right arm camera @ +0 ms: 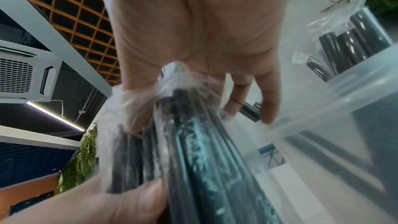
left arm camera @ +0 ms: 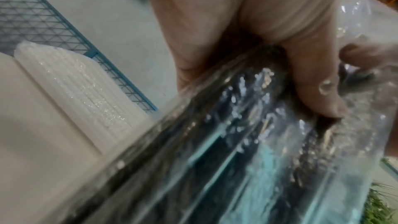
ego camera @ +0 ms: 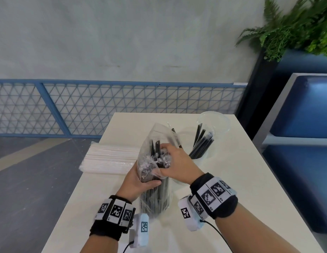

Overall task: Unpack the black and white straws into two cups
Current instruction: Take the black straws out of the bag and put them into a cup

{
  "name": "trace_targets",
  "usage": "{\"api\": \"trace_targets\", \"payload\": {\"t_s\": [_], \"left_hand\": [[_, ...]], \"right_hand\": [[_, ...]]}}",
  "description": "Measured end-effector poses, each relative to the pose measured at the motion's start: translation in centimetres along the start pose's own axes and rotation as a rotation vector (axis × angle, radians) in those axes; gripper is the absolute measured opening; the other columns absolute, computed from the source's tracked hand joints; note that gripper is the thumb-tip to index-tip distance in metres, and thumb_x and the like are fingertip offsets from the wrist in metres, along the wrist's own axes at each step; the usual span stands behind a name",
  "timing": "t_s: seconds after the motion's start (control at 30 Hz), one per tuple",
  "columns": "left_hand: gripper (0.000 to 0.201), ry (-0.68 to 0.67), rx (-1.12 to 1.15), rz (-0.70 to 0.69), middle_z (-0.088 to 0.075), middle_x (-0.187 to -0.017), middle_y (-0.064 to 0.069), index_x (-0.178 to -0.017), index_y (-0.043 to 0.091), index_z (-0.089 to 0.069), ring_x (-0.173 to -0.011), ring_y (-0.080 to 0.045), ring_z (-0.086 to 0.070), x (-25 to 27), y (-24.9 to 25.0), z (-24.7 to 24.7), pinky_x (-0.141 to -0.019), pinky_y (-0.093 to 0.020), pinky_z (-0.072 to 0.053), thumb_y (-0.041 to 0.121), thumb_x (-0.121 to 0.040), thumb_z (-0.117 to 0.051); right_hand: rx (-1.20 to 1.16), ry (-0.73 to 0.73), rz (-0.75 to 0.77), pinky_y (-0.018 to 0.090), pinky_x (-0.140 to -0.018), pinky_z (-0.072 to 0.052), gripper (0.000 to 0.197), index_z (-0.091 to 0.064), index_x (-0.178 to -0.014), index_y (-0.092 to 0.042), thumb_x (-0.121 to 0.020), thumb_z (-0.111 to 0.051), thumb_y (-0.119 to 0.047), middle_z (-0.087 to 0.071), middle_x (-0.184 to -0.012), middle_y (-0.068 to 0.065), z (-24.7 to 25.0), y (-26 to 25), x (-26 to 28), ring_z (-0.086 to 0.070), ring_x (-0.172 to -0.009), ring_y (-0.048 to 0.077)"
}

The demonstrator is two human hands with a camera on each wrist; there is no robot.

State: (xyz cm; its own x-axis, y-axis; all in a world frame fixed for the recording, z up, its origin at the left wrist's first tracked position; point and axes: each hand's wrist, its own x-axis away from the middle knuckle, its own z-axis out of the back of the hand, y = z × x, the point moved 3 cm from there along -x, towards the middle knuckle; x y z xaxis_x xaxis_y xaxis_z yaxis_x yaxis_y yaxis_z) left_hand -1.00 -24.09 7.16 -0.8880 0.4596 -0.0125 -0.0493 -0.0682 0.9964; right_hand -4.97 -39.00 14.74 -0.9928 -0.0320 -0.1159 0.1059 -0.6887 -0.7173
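Observation:
A clear plastic bag of black straws (ego camera: 155, 194) stands upright mid-table. My left hand (ego camera: 140, 179) grips its middle, thumb across the front; the left wrist view shows the thumb (left arm camera: 312, 83) pressing the bag (left arm camera: 215, 142). My right hand (ego camera: 170, 159) is at the bag's open mouth, fingers curled round a bunch of black straws (right arm camera: 193, 142) amid crumpled plastic. To the right stands a clear cup (ego camera: 216, 121) holding several black straws (ego camera: 201, 143). The rim of a second clear cup (ego camera: 187, 133) shows behind my right hand. A sealed pack of white straws (ego camera: 109, 159) lies at the left.
The white table (ego camera: 223, 189) ends close on the left and front. A blue mesh railing (ego camera: 122, 106) runs behind it. A blue bench (ego camera: 305, 125) and a fern planter (ego camera: 296, 28) stand at the right.

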Motion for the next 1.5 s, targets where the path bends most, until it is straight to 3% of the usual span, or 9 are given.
{"api": "trace_targets", "payload": {"t_s": [0.13,0.23,0.43,0.6,0.77,0.97,1.17,1.3,1.5], "left_hand": [[0.072,0.008,-0.011,0.005,-0.073,-0.093,0.005,-0.107,0.019,-0.056,-0.095,-0.009,-0.068,-0.1,0.1,0.0,-0.079,-0.019,-0.053,0.024,-0.042,-0.087],[0.061,0.096,-0.004,0.005,-0.073,-0.093,0.002,-0.104,0.018,-0.06,-0.094,-0.011,-0.068,-0.2,0.0,0.2,-0.085,-0.03,-0.054,0.019,-0.049,-0.086],[0.068,0.099,0.055,0.05,-0.073,-0.103,-0.005,-0.11,0.014,-0.062,-0.1,-0.019,-0.068,-0.2,0.4,-0.2,-0.092,-0.04,-0.051,0.028,-0.047,-0.085],[0.054,0.096,0.006,0.077,-0.072,-0.104,-0.005,-0.111,0.013,-0.06,-0.1,-0.017,-0.068,-0.3,0.6,-0.4,-0.094,-0.04,-0.05,0.004,-0.062,-0.083],[0.053,0.095,-0.072,0.091,-0.073,-0.099,-0.003,-0.107,0.014,-0.062,-0.096,-0.016,-0.068,-0.5,0.2,-0.3,-0.093,-0.041,-0.051,0.013,-0.059,-0.086],[0.06,0.109,-0.085,0.127,-0.073,-0.095,-0.005,-0.103,0.012,-0.063,-0.092,-0.019,-0.069,-0.6,0.0,-0.5,-0.091,-0.046,-0.052,0.023,-0.049,-0.087],[0.057,0.127,-0.075,0.083,-0.072,-0.097,-0.001,-0.102,0.022,-0.06,-0.092,-0.012,-0.068,-0.3,0.8,-0.5,-0.084,-0.031,-0.053,0.015,-0.054,-0.088],[0.051,0.103,-0.111,0.05,-0.071,-0.089,0.007,-0.097,0.025,-0.058,-0.075,0.004,-0.067,-0.3,1.4,-1.0,-0.067,-0.01,-0.05,0.0,-0.061,-0.082],[0.044,0.119,-0.115,0.086,-0.07,-0.08,0.009,-0.089,0.023,-0.059,-0.069,0.004,-0.067,-0.4,1.1,-1.0,-0.063,-0.011,-0.05,-0.003,-0.061,-0.081]], "right_hand": [[-0.033,-0.011,-0.045,0.003,-0.061,-0.037,0.066,-0.047,-0.125,-0.011,-0.072,-0.076,-0.038,-0.063,-0.1,-0.002,-0.7,0.4,-0.1,-0.054,-0.084,0.01],[-0.163,0.143,-0.078,-0.001,-0.069,-0.038,0.05,-0.054,-0.117,-0.013,-0.076,-0.074,-0.033,-0.064,-0.102,-0.003,-0.9,1.0,0.2,-0.057,-0.089,0.008],[-0.171,0.333,-0.064,0.025,-0.095,-0.038,0.041,-0.056,-0.119,-0.019,-0.082,-0.067,-0.035,-0.058,-0.114,0.002,-0.7,0.9,0.3,-0.05,-0.111,0.017],[-0.078,0.426,-0.04,0.026,-0.097,-0.02,0.051,-0.058,-0.114,-0.027,-0.074,-0.051,-0.058,-0.055,-0.092,-0.008,1.5,-0.4,0.0,-0.04,-0.1,0.011],[-0.112,0.51,0.003,0.036,-0.107,-0.023,0.034,-0.059,-0.109,-0.025,-0.082,-0.062,-0.045,-0.04,-0.076,-0.018,3.9,-1.5,-0.1,-0.035,-0.092,-0.008],[-0.294,0.461,0.052,0.018,-0.092,-0.04,0.029,-0.059,-0.107,-0.027,-0.081,-0.068,-0.034,-0.062,-0.101,-0.002,4.3,-2.1,0.3,-0.054,-0.099,0.004],[-0.413,0.255,-0.039,0.003,-0.086,-0.043,0.051,-0.049,-0.109,-0.025,-0.069,-0.081,-0.025,-0.058,-0.098,-0.026,3.2,-1.4,1.0,-0.052,-0.089,-0.025],[-0.696,0.321,-0.133,0.037,-0.095,-0.052,0.039,-0.064,-0.107,-0.007,-0.07,-0.079,-0.01,-0.073,-0.101,0.003,1.8,-0.2,1.2,-0.069,-0.095,0.011],[-0.914,0.551,-0.107,0.029,-0.085,-0.055,0.026,-0.066,-0.1,-0.003,-0.075,-0.073,-0.005,-0.073,-0.09,0.004,4.1,-0.6,0.5,-0.07,-0.086,0.014]]}}
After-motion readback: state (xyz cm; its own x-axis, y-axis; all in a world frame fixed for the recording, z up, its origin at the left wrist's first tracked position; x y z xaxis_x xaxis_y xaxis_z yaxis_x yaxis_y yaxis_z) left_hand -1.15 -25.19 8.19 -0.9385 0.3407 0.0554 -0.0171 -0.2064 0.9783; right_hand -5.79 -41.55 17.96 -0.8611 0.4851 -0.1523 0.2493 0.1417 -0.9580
